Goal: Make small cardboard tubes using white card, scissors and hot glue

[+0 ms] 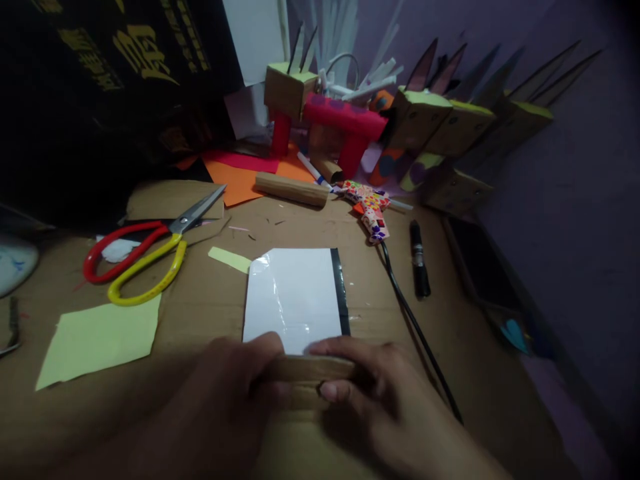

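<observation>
Close to me, both hands grip a folded-looking brown cardboard piece [310,371] by its two sides. My left hand [240,377], dark and blurred, closes on its left end. At the other end my right hand [383,380] pinches it, fingers on top and thumb below. Just beyond the fingers lies a white glossy card [300,290] with a black strip along its right edge; my fingertips overlap its near edge. A small pale-yellow paper strip [229,259] lies at its upper left corner. The underside of the cardboard piece is partly hidden by my hands.
Scissors [175,233] lie left above yellow paper [103,340]. A patterned glue gun [367,203] trails a black cord; a black marker [419,260] and phone [483,263] lie right. A cardboard roll [293,189] and several eared cardboard figures [423,117] are behind.
</observation>
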A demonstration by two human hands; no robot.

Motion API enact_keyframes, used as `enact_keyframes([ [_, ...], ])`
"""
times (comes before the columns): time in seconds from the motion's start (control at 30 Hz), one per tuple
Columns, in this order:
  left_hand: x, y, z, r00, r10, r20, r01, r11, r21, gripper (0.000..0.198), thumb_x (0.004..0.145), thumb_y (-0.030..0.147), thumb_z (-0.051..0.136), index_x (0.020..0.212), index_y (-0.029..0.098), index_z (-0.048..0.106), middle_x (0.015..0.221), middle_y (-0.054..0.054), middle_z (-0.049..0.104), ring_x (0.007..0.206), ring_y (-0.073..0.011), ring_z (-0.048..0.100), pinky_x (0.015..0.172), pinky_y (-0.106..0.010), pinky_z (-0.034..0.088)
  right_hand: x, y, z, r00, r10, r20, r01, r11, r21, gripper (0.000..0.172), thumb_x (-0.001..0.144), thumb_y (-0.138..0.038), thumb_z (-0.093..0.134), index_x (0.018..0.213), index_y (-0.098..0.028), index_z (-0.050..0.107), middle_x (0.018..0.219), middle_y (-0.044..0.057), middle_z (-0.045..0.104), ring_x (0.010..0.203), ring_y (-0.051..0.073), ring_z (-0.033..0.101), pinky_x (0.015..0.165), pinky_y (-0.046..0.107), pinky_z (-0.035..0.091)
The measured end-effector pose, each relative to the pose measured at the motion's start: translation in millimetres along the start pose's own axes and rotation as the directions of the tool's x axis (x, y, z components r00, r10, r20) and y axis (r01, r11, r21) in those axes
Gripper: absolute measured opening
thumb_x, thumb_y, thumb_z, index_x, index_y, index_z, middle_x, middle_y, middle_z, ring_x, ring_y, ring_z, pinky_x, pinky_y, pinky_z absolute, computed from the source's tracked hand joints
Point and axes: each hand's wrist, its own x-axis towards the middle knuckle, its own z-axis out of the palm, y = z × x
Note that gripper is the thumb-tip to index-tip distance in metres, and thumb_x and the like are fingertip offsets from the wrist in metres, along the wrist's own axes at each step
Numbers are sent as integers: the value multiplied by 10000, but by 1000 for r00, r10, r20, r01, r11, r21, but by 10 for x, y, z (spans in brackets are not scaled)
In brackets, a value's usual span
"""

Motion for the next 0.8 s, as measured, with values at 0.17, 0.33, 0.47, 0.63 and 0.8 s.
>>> enact_keyframes([
  [0.17, 231, -48, -34, 881, -279, 381, 426, 818, -386, 156, 665, 246, 556, 556, 170, 473, 507, 74, 430, 495, -73, 411, 425, -148, 286, 206, -8, -44, 935, 211, 284, -288, 921, 263, 70, 730, -87, 611, 694, -138, 644, 472, -33, 564, 377, 74, 483, 333, 152, 359],
  [0.33, -115, -134, -40, 992, 91, 92, -45, 912, -407, 79, 756, 218, 528, 710, 195, 588, 689, 15, 608, 631, -123, 545, 582, -211, 441, -115, -50, -48, 986, -167, 3, 165, 980, 110, 122, 812, -198, 574, 721, -191, 655, 589, -19, 659, 514, 112, 606, 430, 178, 468],
  [0.47, -395, -219, -63, 861, 496, -117, -492, 869, 63, 258, 820, 136, 437, 971, 247, 615, 1081, -28, 655, 1016, -182, 553, 880, -290, 451, -400, 25, 4, 783, -620, -51, 609, 780, -146, 187, 906, -235, 472, 954, -194, 648, 823, -1, 738, 691, 103, 670, 673, 201, 544],
  [0.63, -450, -286, -100, 778, 627, -37, -562, 721, 405, 333, 892, 102, 366, 1057, 230, 626, 1057, 52, 682, 1050, -131, 538, 997, -218, 348, -423, 130, 30, 823, -568, 18, 544, 779, -311, 330, 936, -356, 375, 1121, -199, 598, 988, 61, 698, 863, 161, 639, 716, 275, 544],
  [0.8, -481, -292, -27, 769, 638, -38, -554, 695, 459, 333, 881, 115, 356, 1016, 230, 638, 1015, 75, 697, 966, -115, 578, 979, -194, 341, -428, 128, 128, 823, -568, 17, 495, 703, -510, 311, 944, -238, 351, 1062, -204, 637, 1001, 55, 702, 883, 174, 631, 708, 258, 549],
])
